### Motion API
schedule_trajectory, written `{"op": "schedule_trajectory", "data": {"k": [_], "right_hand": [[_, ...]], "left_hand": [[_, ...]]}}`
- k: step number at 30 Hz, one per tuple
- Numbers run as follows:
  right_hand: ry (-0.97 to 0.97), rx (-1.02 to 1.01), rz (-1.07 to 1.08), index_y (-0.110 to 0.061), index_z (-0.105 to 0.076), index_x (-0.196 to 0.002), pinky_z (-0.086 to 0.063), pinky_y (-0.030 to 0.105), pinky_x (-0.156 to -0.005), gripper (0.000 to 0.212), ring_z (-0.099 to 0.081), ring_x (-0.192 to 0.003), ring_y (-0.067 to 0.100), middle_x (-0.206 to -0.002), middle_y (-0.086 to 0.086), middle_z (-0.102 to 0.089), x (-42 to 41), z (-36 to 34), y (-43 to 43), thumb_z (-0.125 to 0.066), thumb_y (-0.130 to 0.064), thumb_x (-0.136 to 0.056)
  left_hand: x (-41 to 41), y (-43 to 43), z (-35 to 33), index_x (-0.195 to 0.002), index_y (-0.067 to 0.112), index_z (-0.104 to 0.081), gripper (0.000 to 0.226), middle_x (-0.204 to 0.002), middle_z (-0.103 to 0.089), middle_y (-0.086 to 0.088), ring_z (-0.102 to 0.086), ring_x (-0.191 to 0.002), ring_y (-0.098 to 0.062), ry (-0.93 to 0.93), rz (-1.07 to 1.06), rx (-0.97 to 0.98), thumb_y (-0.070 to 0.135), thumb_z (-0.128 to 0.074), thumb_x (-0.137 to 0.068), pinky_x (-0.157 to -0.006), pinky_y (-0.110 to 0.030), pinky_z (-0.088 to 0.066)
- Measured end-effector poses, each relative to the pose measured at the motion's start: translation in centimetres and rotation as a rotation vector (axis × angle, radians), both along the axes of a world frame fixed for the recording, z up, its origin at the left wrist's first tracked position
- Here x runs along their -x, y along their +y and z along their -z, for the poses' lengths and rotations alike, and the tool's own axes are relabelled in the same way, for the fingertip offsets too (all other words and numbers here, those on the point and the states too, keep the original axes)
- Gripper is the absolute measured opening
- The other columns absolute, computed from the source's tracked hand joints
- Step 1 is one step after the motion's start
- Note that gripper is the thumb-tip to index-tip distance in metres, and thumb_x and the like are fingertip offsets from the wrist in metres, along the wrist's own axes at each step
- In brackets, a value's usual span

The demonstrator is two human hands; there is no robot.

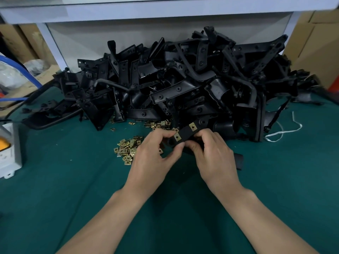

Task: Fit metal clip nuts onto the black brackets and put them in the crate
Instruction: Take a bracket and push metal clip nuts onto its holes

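A black bracket (185, 133) is held just above the green table mat, gripped from both sides. Two brass clip nuts sit on its flat strip, one (192, 127) near the far end and one (177, 137) near the close end. My left hand (156, 154) pinches the bracket's near end beside the closer nut. My right hand (214, 153) grips the bracket's body from the right; part of the bracket (238, 161) sticks out beyond it. A heap of loose brass clip nuts (127, 148) lies to the left of my left hand. No crate is in view.
A large pile of black brackets (183, 85) fills the back of the green mat (73, 198). More clip nuts (157, 124) lie at its foot. A white box with an orange part (7, 149) stands at the left edge. White cord (286, 130) lies at right.
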State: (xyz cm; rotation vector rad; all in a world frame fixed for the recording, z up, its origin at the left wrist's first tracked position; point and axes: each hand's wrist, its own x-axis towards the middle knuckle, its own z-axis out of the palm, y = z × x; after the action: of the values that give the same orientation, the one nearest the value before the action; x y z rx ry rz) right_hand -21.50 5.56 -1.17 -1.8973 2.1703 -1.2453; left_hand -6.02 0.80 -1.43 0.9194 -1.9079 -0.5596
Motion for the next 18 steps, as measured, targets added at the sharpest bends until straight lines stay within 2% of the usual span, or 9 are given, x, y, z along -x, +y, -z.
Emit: {"op": "schedule_trajectory", "data": {"k": [2,4,7,9,11,13,16,18], "right_hand": [[-0.070,0.035,-0.007,-0.014,-0.063,-0.104,-0.046,0.036,-0.065,0.053,-0.054,-0.090,0.013,-0.098,-0.008,-0.065,-0.1,0.0,0.1,-0.040,-0.059,-0.091],[-0.145,0.055,-0.017,-0.016,-0.063,-0.106,-0.048,0.034,-0.067,0.055,-0.058,-0.088,0.011,-0.098,-0.010,-0.065,-0.1,0.0,0.1,-0.038,-0.062,-0.090],[-0.331,0.074,-0.118,-0.022,-0.066,-0.112,-0.054,0.027,-0.077,0.043,-0.064,-0.094,0.004,-0.101,-0.016,-0.069,-0.3,0.0,0.4,-0.046,-0.057,-0.097],[-0.522,0.076,-0.210,-0.035,-0.065,-0.117,-0.053,0.016,-0.083,0.030,-0.065,-0.104,-0.001,-0.107,-0.020,-0.070,-0.6,-0.2,0.9,-0.050,-0.054,-0.100],[-0.688,0.129,-0.218,-0.049,-0.061,-0.118,-0.053,0.017,-0.086,0.023,-0.067,-0.103,0.004,-0.113,-0.022,-0.069,-0.5,-0.8,1.1,-0.050,-0.054,-0.099],[-0.806,0.185,-0.170,-0.051,-0.058,-0.122,-0.053,0.017,-0.085,0.029,-0.066,-0.099,0.004,-0.117,-0.020,-0.067,0.0,-2.0,0.9,-0.048,-0.052,-0.095],[-0.769,0.085,-0.236,-0.044,-0.067,-0.115,-0.045,0.005,-0.078,0.029,-0.065,-0.096,-0.002,-0.107,-0.019,-0.071,0.3,-4.1,-0.1,-0.051,-0.046,-0.091],[-0.669,-0.070,-0.337,-0.040,-0.070,-0.109,-0.045,0.005,-0.070,0.022,-0.066,-0.088,-0.003,-0.093,-0.020,-0.073,-0.5,-5.0,-0.6,-0.055,-0.040,-0.094]], "left_hand": [[0.4,0.3,-0.3,-0.108,0.051,-0.053,0.023,-0.099,-0.064,0.023,-0.061,-0.095,-0.001,0.062,0.031,-0.070,0.041,-0.066,-0.091,-0.076,-0.008,-0.044],[0.9,0.5,-0.6,-0.113,0.046,-0.057,0.024,-0.103,-0.067,0.024,-0.063,-0.096,-0.004,0.154,0.068,-0.160,0.037,-0.068,-0.093,-0.076,-0.011,-0.046],[1.0,0.3,-1.2,-0.113,0.038,-0.063,0.023,-0.102,-0.072,0.019,-0.067,-0.096,-0.003,0.328,0.116,-0.280,0.028,-0.069,-0.094,-0.077,-0.010,-0.049],[0.6,0.0,-1.8,-0.114,0.032,-0.065,0.020,-0.104,-0.073,0.017,-0.067,-0.097,-0.002,0.412,0.137,-0.275,0.025,-0.065,-0.096,-0.079,-0.010,-0.049],[-0.2,-0.7,-2.2,-0.120,0.023,-0.064,0.022,-0.105,-0.072,0.015,-0.066,-0.097,-0.001,0.485,0.143,-0.248,0.024,-0.059,-0.098,-0.081,-0.012,-0.049],[-1.0,-1.3,-2.4,-0.125,0.021,-0.062,0.025,-0.107,-0.071,0.011,-0.065,-0.102,-0.006,0.520,0.170,-0.271,0.023,-0.055,-0.102,-0.088,-0.018,-0.050],[-1.1,-1.5,-2.5,-0.127,0.026,-0.061,0.027,-0.110,-0.070,0.010,-0.063,-0.107,-0.007,0.430,0.272,-0.325,0.021,-0.051,-0.102,-0.092,-0.020,-0.049],[-0.9,-1.3,-2.4,-0.126,0.027,-0.061,0.029,-0.109,-0.070,0.011,-0.063,-0.105,-0.006,0.401,0.310,-0.347,0.018,-0.048,-0.102,-0.089,-0.017,-0.049]]}}
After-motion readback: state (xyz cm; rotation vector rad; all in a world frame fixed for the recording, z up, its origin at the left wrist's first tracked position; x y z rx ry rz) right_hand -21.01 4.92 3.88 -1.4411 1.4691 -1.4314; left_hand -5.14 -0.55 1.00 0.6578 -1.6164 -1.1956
